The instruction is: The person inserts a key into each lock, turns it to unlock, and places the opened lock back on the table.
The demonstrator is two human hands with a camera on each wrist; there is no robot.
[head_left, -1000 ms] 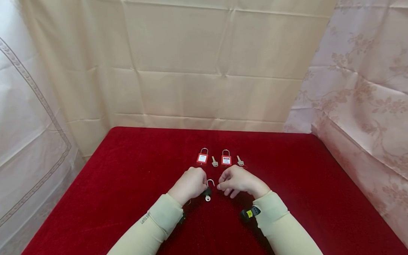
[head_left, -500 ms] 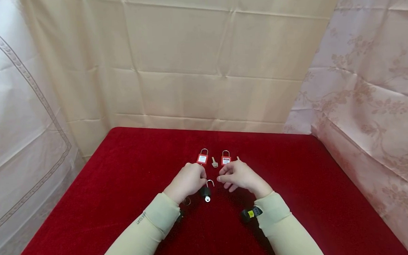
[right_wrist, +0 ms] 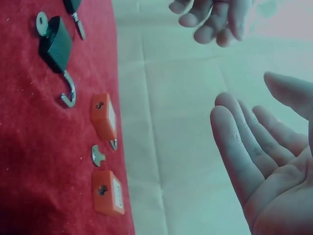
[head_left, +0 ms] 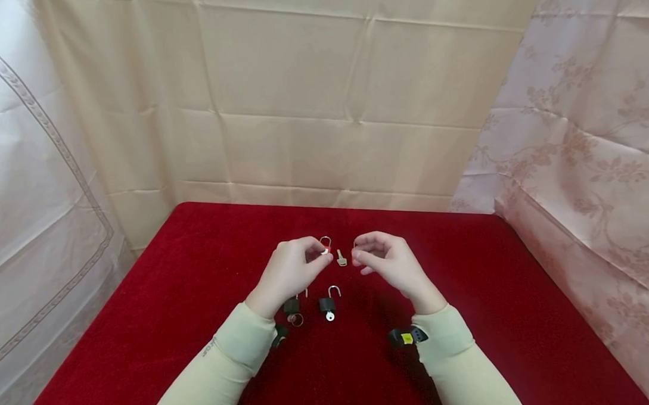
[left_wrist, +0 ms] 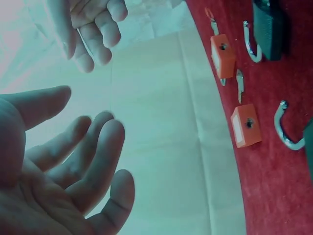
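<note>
Both hands are raised over the red padlocks, holding nothing. In the head view the left hand [head_left: 289, 269] partly covers one red padlock [head_left: 326, 249], and the right hand [head_left: 392, 264] hides most of the other. Between them lies a loose key [head_left: 341, 258]. The left wrist view shows the left hand [left_wrist: 73, 166] with fingers loosely bent, above the red padlocks [left_wrist: 247, 126]. Relaxed, nearly straight fingers show on the right hand [right_wrist: 274, 161] in the right wrist view. Nearer the body lie two black padlocks [head_left: 327, 305] [head_left: 292, 306], shackles open, with keys at their bottoms.
A red cloth [head_left: 224, 242] covers the table. Beige fabric [head_left: 299, 96] hangs behind it, with patterned pale fabric [head_left: 595, 127] at the right and white fabric [head_left: 28, 177] at the left. A second key with a red loop [left_wrist: 213, 24] lies beside a red padlock.
Both hands have moved away from the body and up, off the black padlocks. The left hand has uncovered the left black padlock; the right hand now covers the right red padlock and its key.
</note>
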